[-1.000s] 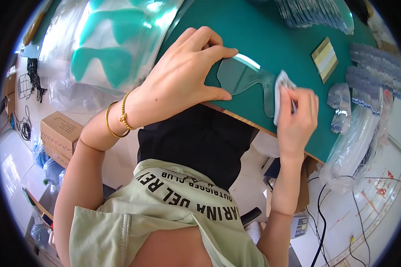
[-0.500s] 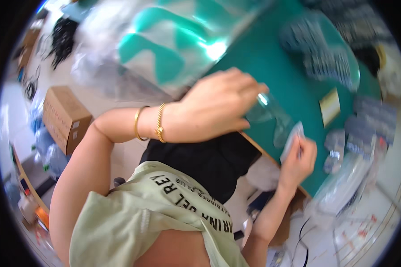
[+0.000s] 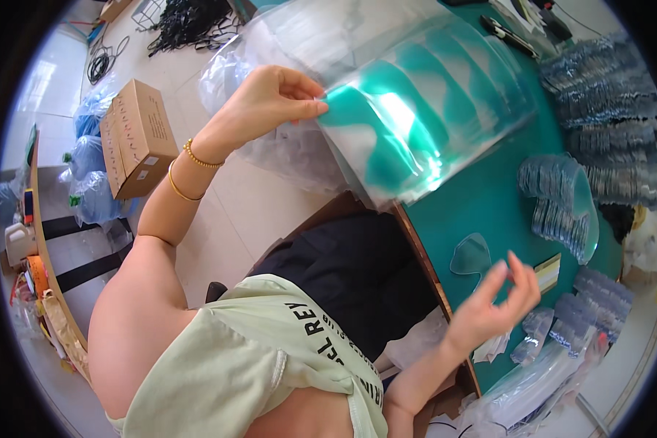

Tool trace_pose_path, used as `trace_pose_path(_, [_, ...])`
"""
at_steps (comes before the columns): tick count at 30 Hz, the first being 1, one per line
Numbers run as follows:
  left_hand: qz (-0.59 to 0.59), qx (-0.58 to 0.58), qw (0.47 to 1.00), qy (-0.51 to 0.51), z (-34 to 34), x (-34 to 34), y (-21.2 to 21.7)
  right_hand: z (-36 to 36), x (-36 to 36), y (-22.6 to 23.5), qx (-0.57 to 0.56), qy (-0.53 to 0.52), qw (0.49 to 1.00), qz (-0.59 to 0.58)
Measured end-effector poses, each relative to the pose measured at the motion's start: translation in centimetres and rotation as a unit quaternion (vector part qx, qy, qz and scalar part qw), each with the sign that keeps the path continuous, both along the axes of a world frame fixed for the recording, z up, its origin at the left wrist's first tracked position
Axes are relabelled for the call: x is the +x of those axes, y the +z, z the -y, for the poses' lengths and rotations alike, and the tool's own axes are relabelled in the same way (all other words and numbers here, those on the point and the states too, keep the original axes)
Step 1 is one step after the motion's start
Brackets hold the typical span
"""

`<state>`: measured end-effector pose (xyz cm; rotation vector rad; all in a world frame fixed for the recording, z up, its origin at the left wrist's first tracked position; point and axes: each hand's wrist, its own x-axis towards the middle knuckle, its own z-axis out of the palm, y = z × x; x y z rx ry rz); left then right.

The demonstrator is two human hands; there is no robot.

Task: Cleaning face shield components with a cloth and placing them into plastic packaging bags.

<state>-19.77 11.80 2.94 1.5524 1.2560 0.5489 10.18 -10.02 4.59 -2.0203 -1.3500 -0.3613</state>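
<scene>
My left hand point(image 3: 283, 102) is stretched far out, thumb and fingers pinching the near left corner of a thin clear plastic sheet point(image 3: 482, 135). Curved shapes in the sheet show green, and bright glare crosses its middle. A curved clear plastic piece point(image 3: 470, 255) lies on the green table near its front edge. Just right of this piece, my right hand point(image 3: 500, 303) hovers with fingers apart and nothing seen between them. Part of a crumpled white wipe or paper point(image 3: 492, 347) shows below my right hand.
Stacks of clear curved pieces point(image 3: 555, 197) stand on the green table point(image 3: 445, 226), with more stacks point(image 3: 606, 84) along its right side. A pale yellow-edged block point(image 3: 548, 274) is near my right hand. Left, on the floor, is a cardboard box point(image 3: 142, 139).
My left hand has let go of the clear piece and moved far left to the sheet's corner. My right hand has released the white wipe or paper and opened. The view has shifted.
</scene>
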Motion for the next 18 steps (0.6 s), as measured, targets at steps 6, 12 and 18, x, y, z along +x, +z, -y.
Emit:
trace_pose_path(6, [0.201, -0.092, 0.975, -0.018, 1.5, 0.5, 1.3, -9.5, -8.7, 1.5, -0.001, 0.274, 0.930, -0.246])
trace_pose_path(12, [0.384, -0.167, 0.903, -0.099, 1.7, 1.6, 0.5, -11.6, -10.6, 3.6, -0.066, 0.248, 0.932, -0.256])
trace_pose_path(18, [0.362, -0.090, 0.909, -0.186, 1.6, 2.5, 0.2, -11.0, -9.7, 3.7, -0.107, 0.260, 0.913, -0.297])
